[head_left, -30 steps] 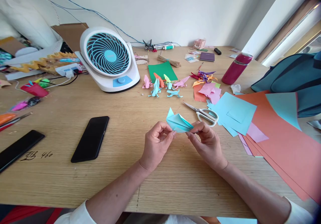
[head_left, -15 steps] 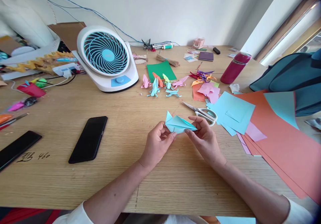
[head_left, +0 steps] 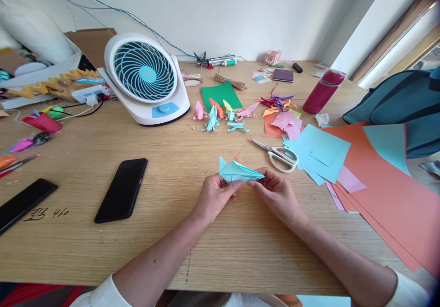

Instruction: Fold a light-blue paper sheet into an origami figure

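A folded light-blue paper is held above the table, a pointed flap standing up at its left end and its layers narrowing to a tip at the right. My left hand pinches its left part, thumb along the lower edge. My right hand grips the right part between thumb and fingers, some fingers hidden behind the paper. White-handled scissors lie just beyond my right hand. Farther back are several small folded paper figures, in blue, pink, orange and green, near a green sheet.
A white fan stands at the back left, with a black phone in front of it. Coloured sheets spread over the right side, near a red bottle and a teal bag.
The folded paper has shifted slightly left and tilted, its layers looking a little more open. My right hand has moved left, its thumb now nearer my left thumb.
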A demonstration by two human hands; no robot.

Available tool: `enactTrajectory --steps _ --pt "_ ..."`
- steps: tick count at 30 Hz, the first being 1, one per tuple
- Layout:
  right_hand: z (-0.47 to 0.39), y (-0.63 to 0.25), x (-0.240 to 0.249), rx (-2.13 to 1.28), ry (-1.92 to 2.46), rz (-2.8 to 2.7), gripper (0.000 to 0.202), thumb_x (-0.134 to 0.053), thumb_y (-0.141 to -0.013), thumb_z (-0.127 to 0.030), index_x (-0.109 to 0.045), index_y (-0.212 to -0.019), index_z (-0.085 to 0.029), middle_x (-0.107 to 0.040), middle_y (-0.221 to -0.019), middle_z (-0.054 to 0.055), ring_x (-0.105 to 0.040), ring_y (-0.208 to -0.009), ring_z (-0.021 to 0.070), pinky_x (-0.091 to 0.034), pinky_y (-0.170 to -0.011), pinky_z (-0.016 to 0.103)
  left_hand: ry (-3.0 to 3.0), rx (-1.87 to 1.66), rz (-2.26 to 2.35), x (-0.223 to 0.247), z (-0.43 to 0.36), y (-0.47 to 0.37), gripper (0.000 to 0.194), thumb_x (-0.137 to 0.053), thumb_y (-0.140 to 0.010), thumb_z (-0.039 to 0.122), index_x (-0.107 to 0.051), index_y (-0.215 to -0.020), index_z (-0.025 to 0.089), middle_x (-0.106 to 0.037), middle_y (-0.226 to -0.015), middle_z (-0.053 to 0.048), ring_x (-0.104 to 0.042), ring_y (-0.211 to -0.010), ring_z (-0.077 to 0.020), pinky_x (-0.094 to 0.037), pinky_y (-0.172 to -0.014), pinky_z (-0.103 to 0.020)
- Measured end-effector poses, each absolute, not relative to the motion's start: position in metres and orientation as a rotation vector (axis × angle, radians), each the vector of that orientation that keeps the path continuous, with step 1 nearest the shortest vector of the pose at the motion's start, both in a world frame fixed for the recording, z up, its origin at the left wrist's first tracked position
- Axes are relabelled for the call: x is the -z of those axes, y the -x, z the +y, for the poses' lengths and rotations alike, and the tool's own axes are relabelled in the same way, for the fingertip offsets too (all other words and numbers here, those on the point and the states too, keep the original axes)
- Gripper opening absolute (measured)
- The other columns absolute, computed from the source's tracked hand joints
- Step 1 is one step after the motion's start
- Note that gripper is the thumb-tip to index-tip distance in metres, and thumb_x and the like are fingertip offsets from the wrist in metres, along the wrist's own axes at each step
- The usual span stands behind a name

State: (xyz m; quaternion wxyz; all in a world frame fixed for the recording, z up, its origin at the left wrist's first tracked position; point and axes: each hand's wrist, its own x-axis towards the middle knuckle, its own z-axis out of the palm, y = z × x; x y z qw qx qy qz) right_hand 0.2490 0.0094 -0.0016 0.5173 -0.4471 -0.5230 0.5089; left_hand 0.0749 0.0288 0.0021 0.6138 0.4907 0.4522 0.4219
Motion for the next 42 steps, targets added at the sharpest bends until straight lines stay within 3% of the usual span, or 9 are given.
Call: enactTrajectory --steps 4,12,18,24,35,42 --pt "0.010 -0.249 -0.003 -1.219 1.098 -1.241 0.033 -0.077 -0.074 -0.049 -0.063 -0.075 -0.020 -0.062 -0.070 0.000 -0.053 -0.065 0.0135 -0.043 -0.060 0.026 -1.091 -0.967 1.045 -0.004 0.028 -0.075 0.029 -0.081 -0.069 0.041 -0.071 -0.074 0.014 -0.068 -0.067 -0.002 -0.057 -0.056 -0.0104 -0.050 -0.051 -0.021" --pt "0.010 -0.249 -0.006 -1.246 1.176 -1.165 0.039 -0.078 -0.071 -0.053 -0.059 -0.065 -0.019 -0.054 -0.059 -0.003 -0.043 -0.056 0.0107 -0.035 -0.053 0.025 -1.116 -0.944 1.061 -0.006 0.027 -0.075 0.029 -0.081 -0.067 0.041 -0.072 -0.076 0.014 -0.070 -0.069 -0.003 -0.060 -0.058 -0.0122 -0.051 -0.053 -0.023" --pt "0.009 -0.251 -0.004 -1.263 1.156 -1.150 0.037 -0.075 -0.076 -0.050 -0.060 -0.065 -0.019 -0.053 -0.056 -0.003 -0.042 -0.054 0.0100 -0.033 -0.053 0.024 -1.115 -0.922 1.047 -0.009 0.028 -0.074 0.028 -0.080 -0.068 0.038 -0.073 -0.078 0.013 -0.070 -0.069 -0.004 -0.060 -0.061 -0.0128 -0.050 -0.052 -0.022" --pt "0.010 -0.253 -0.006 -1.272 1.170 -1.198 0.037 -0.072 -0.078 -0.053 -0.065 -0.066 -0.019 -0.063 -0.062 0.001 -0.050 -0.058 0.0119 -0.040 -0.057 0.025 -1.103 -0.912 1.040 -0.012 0.028 -0.072 0.029 -0.080 -0.068 0.039 -0.073 -0.080 0.013 -0.070 -0.071 -0.005 -0.062 -0.065 -0.0144 -0.051 -0.053 -0.022" --pt "0.009 -0.248 -0.007 -1.263 1.202 -1.213 0.042 -0.079 -0.066 -0.058 -0.062 -0.065 -0.019 -0.057 -0.057 -0.002 -0.045 -0.053 0.0104 -0.036 -0.050 0.024 -1.074 -0.915 1.095 -0.008 0.030 -0.072 0.029 -0.082 -0.066 0.041 -0.074 -0.076 0.016 -0.068 -0.065 -0.001 -0.060 -0.059 -0.0124 -0.048 -0.049 -0.020" --pt "0.010 -0.252 -0.005 -1.258 1.207 -1.188 0.042 -0.077 -0.070 -0.057 -0.062 -0.066 -0.019 -0.055 -0.058 -0.002 -0.042 -0.054 0.0104 -0.032 -0.050 0.024 -1.101 -0.924 1.086 -0.011 0.030 -0.070 0.023 -0.081 -0.067 0.038 -0.074 -0.074 0.018 -0.070 -0.065 -0.002 -0.066 -0.063 -0.0155 -0.049 -0.050 -0.021"
